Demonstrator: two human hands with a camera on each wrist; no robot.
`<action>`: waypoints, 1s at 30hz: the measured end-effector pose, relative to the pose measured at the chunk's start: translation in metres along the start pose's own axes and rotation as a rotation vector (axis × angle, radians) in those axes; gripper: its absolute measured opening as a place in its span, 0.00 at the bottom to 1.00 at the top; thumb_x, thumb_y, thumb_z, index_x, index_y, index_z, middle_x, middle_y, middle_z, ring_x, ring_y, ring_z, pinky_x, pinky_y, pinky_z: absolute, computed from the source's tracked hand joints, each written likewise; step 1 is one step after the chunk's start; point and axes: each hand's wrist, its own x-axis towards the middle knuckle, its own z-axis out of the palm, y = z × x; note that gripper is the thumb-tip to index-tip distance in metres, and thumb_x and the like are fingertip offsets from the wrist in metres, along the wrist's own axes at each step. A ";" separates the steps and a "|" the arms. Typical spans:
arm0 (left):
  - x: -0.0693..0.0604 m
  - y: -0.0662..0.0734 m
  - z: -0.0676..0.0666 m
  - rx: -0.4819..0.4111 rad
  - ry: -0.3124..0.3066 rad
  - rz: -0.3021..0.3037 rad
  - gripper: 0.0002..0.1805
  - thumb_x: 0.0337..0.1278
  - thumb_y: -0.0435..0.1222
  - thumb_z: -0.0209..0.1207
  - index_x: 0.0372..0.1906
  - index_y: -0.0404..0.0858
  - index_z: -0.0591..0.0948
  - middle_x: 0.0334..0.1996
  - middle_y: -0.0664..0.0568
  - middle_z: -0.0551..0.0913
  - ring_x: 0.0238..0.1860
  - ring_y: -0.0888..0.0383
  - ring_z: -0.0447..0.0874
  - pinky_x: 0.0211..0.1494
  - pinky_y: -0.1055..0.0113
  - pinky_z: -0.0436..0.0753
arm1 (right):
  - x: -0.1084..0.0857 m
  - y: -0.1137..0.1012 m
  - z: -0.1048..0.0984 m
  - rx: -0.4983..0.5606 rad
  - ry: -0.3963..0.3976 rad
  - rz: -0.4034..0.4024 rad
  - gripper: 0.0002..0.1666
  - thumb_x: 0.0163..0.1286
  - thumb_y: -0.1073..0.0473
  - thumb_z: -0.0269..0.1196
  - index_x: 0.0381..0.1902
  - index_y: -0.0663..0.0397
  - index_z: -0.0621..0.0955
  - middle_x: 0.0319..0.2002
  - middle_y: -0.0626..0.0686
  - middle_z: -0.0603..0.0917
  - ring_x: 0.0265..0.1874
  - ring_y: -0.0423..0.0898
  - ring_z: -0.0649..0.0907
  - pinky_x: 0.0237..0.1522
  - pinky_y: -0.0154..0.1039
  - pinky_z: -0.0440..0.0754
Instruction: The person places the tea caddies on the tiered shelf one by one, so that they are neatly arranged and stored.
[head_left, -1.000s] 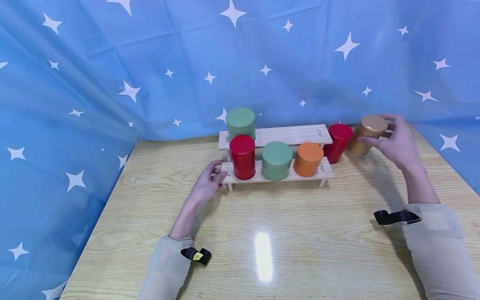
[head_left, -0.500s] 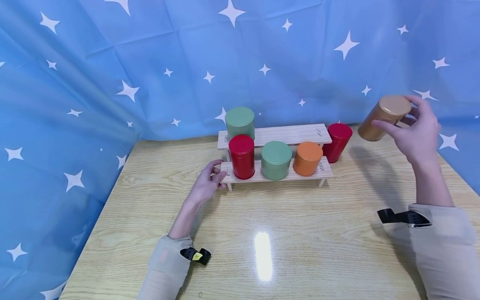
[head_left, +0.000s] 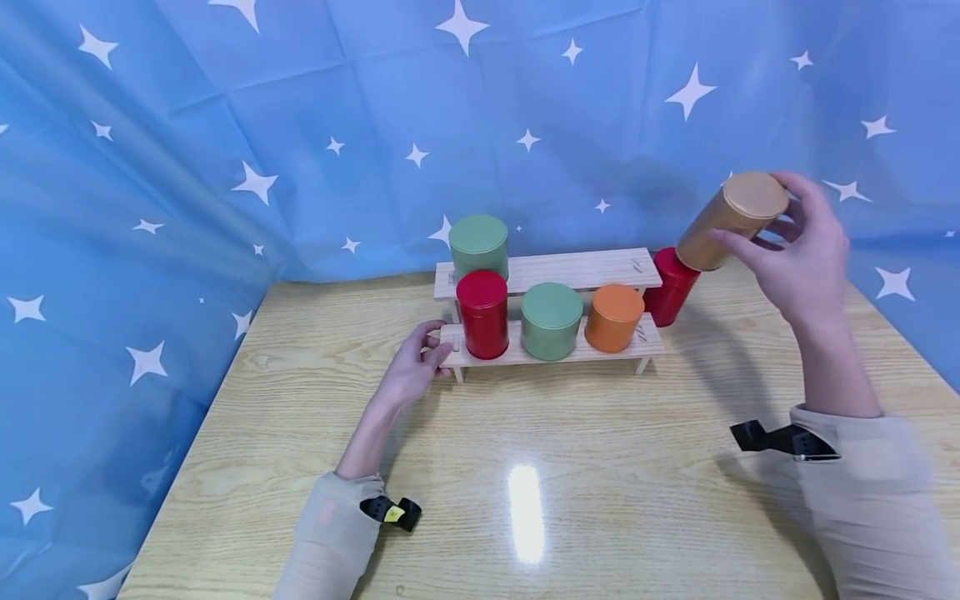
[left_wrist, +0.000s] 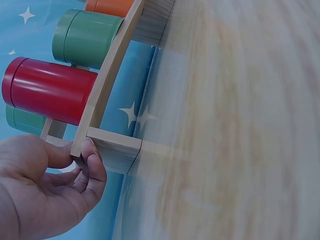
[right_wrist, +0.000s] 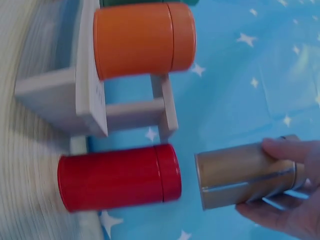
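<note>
My right hand (head_left: 798,250) grips a gold canister (head_left: 723,223) near its lid and holds it raised and tilted above the table. In the right wrist view a gap shows between the gold canister (right_wrist: 235,175) and a red canister (right_wrist: 120,178) that stands on the table beside the rack. My left hand (head_left: 412,362) pinches the left end of the two-tier wooden rack's lower shelf (head_left: 517,360), thumb on top, as the left wrist view shows. That shelf bears a red canister (head_left: 483,321), a green canister (head_left: 551,325) and an orange canister (head_left: 613,321).
Another green canister (head_left: 478,243) stands at the left end of the upper shelf (head_left: 585,268). Behind the table (head_left: 600,467) hangs a blue cloth (head_left: 375,92) with white stars. Bare shelf runs right of that green canister.
My right hand has lifted the gold canister off the table, first up and to the right, then back left over the standing red canister. The left hand keeps its hold.
</note>
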 end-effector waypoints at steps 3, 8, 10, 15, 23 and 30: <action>0.000 0.000 0.000 -0.003 0.004 -0.001 0.26 0.77 0.29 0.50 0.74 0.32 0.62 0.45 0.43 0.66 0.34 0.59 0.74 0.45 0.65 0.87 | -0.002 -0.004 0.010 0.020 -0.034 -0.020 0.43 0.59 0.67 0.75 0.70 0.43 0.73 0.59 0.42 0.76 0.51 0.36 0.80 0.58 0.29 0.79; 0.001 0.000 0.000 -0.005 0.006 -0.002 0.26 0.77 0.29 0.50 0.74 0.31 0.62 0.45 0.43 0.66 0.34 0.60 0.73 0.45 0.65 0.87 | -0.003 -0.013 0.027 0.041 -0.075 -0.052 0.43 0.59 0.66 0.75 0.71 0.44 0.72 0.61 0.47 0.77 0.55 0.40 0.80 0.60 0.31 0.79; 0.001 0.000 0.000 -0.002 0.005 -0.003 0.26 0.77 0.29 0.50 0.74 0.31 0.62 0.45 0.44 0.66 0.34 0.59 0.73 0.45 0.65 0.87 | -0.004 -0.017 0.034 0.047 -0.088 -0.068 0.43 0.59 0.66 0.75 0.70 0.44 0.73 0.61 0.49 0.77 0.56 0.42 0.80 0.61 0.32 0.78; 0.001 -0.001 0.000 0.004 0.003 0.000 0.26 0.76 0.29 0.51 0.74 0.31 0.62 0.44 0.44 0.66 0.34 0.58 0.73 0.46 0.63 0.87 | -0.006 -0.024 0.052 0.069 -0.119 -0.103 0.43 0.58 0.66 0.76 0.70 0.44 0.73 0.61 0.50 0.77 0.57 0.44 0.80 0.61 0.33 0.79; 0.001 0.000 0.000 0.004 0.004 0.001 0.26 0.76 0.29 0.51 0.74 0.31 0.62 0.45 0.43 0.66 0.33 0.58 0.73 0.46 0.62 0.87 | -0.010 -0.035 0.080 0.120 -0.198 -0.101 0.45 0.58 0.66 0.76 0.72 0.46 0.72 0.61 0.51 0.78 0.56 0.47 0.80 0.61 0.38 0.80; 0.001 0.000 0.000 0.011 0.002 0.002 0.26 0.76 0.29 0.51 0.74 0.31 0.62 0.45 0.43 0.66 0.34 0.58 0.73 0.46 0.62 0.87 | -0.014 -0.046 0.101 0.149 -0.261 -0.093 0.45 0.59 0.63 0.76 0.73 0.44 0.70 0.62 0.53 0.78 0.57 0.55 0.81 0.61 0.43 0.80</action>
